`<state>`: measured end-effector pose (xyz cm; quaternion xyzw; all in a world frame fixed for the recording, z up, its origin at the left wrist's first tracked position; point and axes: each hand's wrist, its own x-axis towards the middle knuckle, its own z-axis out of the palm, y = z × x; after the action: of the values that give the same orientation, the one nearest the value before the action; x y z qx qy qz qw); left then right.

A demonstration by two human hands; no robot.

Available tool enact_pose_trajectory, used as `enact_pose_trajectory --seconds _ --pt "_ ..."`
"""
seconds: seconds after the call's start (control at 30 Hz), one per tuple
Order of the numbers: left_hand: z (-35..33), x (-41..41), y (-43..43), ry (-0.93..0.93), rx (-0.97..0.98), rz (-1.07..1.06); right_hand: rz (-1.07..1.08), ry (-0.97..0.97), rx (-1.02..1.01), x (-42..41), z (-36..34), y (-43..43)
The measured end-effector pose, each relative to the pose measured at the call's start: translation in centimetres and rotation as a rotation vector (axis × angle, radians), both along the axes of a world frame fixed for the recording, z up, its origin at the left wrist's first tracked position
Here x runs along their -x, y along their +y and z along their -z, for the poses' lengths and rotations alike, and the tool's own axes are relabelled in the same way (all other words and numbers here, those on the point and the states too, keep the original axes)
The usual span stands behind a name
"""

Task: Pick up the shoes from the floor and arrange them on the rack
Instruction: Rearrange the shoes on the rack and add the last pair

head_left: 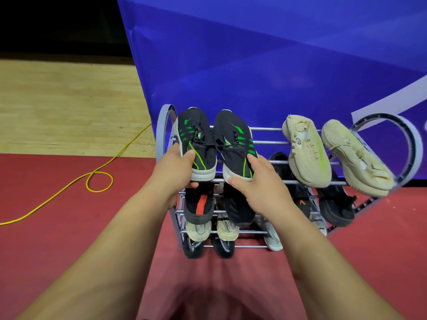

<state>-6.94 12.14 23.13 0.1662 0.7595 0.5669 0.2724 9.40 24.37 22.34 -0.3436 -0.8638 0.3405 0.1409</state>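
Hands: left hand (176,168) grips left shoe (196,139) heel, right hand (258,183) grips right shoe (233,144) heel, top-left end of rack (268,142); bars look tilted, early release could slide both off.

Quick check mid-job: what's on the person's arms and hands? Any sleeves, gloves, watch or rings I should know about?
Nothing worn shows. The left hand and right hand are bare, without gloves, and no ring shows on the visible fingers. The left forearm and right forearm are bare down to the frame's lower edge: no sleeves, watch, wristband or markings in view.
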Motion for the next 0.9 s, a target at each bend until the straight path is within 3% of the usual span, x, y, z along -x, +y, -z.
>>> enact_pose_trajectory --seconds 0.13,0.43,0.9 --pt "-0.3 -0.4 0.0 0.068 0.106 0.028 0.033 0.068 0.052 0.0 -0.4 -0.1" --pt "-0.4 -1.6 0.2 0.444 0.441 0.161 0.099 0.079 0.117 -0.4 -0.7 0.1" --pt "0.2 -1.2 -0.9 0.486 0.335 0.211 0.131 0.066 0.088 -0.3 -0.4 -0.3"
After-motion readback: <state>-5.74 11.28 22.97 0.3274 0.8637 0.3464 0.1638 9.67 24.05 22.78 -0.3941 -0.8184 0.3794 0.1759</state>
